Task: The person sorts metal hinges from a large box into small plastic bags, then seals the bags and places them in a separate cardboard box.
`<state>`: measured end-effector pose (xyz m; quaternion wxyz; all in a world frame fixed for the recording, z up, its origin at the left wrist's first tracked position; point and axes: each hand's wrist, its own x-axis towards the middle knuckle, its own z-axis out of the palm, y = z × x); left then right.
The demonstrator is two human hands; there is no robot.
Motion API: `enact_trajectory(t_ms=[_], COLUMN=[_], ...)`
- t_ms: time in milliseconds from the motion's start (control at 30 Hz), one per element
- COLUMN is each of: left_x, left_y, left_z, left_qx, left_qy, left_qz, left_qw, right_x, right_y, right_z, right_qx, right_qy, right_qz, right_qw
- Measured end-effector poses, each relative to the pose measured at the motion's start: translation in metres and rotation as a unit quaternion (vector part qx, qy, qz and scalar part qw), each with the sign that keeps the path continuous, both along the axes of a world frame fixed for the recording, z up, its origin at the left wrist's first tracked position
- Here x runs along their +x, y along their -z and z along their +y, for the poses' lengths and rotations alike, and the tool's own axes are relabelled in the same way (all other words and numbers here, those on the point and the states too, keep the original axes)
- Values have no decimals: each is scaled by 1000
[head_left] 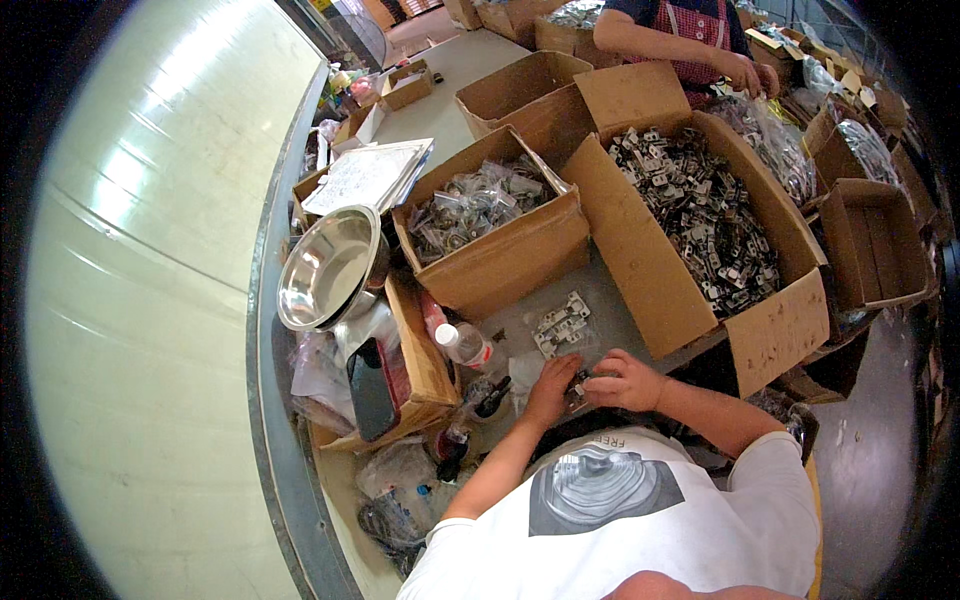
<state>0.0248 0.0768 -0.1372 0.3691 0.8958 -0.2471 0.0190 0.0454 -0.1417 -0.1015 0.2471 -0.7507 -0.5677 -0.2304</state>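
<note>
My left hand (553,388) and my right hand (624,382) meet close to my body at the near edge of the table. Their fingers are closed around a small dark and silvery metal fitting (578,389), largely covered by them. Just beyond, several silvery hinge-like metal fittings (562,325) lie in a row on clear plastic. A crumpled clear plastic bag (522,372) touches the area beside my left hand. To the left, a clear bottle with a white cap (464,345) lies tilted.
An open carton (640,250) heaped with metal fittings (700,210) stands at right. Another carton (510,270) holds bagged parts. Steel bowls (330,262), papers (370,175) and a dark phone (372,390) are at left. A co-worker's hands (745,75) show at the far right.
</note>
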Motion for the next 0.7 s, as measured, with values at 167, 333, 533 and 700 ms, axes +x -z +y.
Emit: enact_trajectory(t_ms=[167, 333, 533, 700], left_x=[3, 2, 8, 12], left_y=[8, -2, 3, -11], left_z=[-13, -26, -35, -44], left_qx=[86, 156, 168, 192], left_qy=[39, 48, 35, 64], left_qz=[5, 38, -6, 22], left_qw=[996, 986, 985, 979], right_x=[17, 7, -34, -28], right_y=[34, 67, 34, 81], right_z=[-21, -22, -3, -8], right_qx=[-2, 99, -82, -70], right_qy=[57, 274, 439, 362], right_qz=[-9, 396, 272, 251], right_qw=[998, 871, 852, 895])
